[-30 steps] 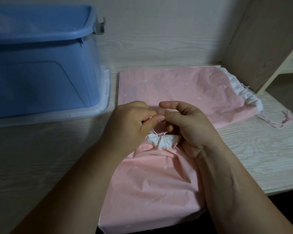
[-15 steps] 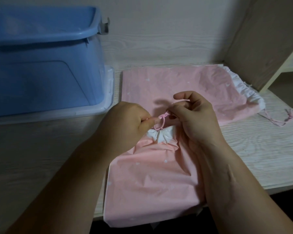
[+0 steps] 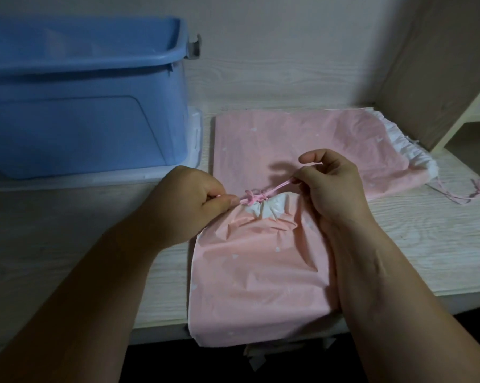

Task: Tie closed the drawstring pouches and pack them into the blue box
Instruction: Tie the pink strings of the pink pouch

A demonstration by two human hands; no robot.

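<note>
Both hands are at work on one cord: the left hand [image 3: 194, 200] is curled with thumb and forefinger pinching one end of the pink drawstring [image 3: 256, 199], and the right hand [image 3: 332, 189] pinches the other end between thumb and forefinger, its index finger lifted clear. The cord runs taut from left to right between them, rising slightly toward the right hand, with a small knot forming midway, just above the gathered white neck.

That neck belongs to the near pouch [image 3: 255, 272], pink with pale specks, lying flat with its long axis running from the tabletop's front edge, which its bottom overhangs, toward the back. The pull is therefore across the pouch, not along it. The knot looks nearly snug; judging from this, tightening is the step in hand.

A second pouch [image 3: 302, 139] lies flat behind it toward the back right corner, mouth to the right, loose cords trailing on the tabletop [image 3: 67, 230]; it appears untied.

The blue box [image 3: 81, 106] stands open at the back left, nearer the left hand, so packing would go that way.
</note>
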